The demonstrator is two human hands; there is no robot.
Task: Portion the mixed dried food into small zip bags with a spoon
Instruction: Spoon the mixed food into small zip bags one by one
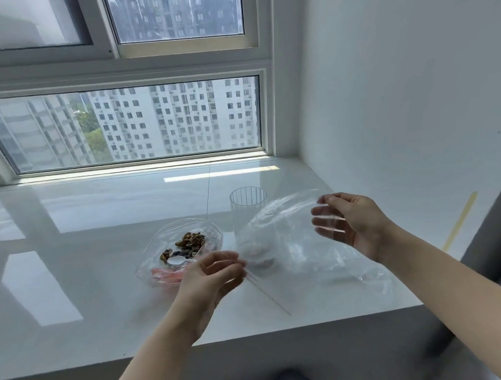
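Pinching the clear bag from both sides, your fingers do little work: it is thin film, nearly weightless, limp and slick. Your right hand has the thumb above and loosely spread fingers behind the bag's far edge. Your left hand curls its fingertips on the near corner, though blur hides how firmly. I judge the film will slip and collapse, so take it at the stiffer zip lip, one side in each hand. Behind the bag stands a ribbed glass, partly seen through it. Left of the bag, the dried mix lies in an open pouch, with the white spoon at its near edge, all on the sill.
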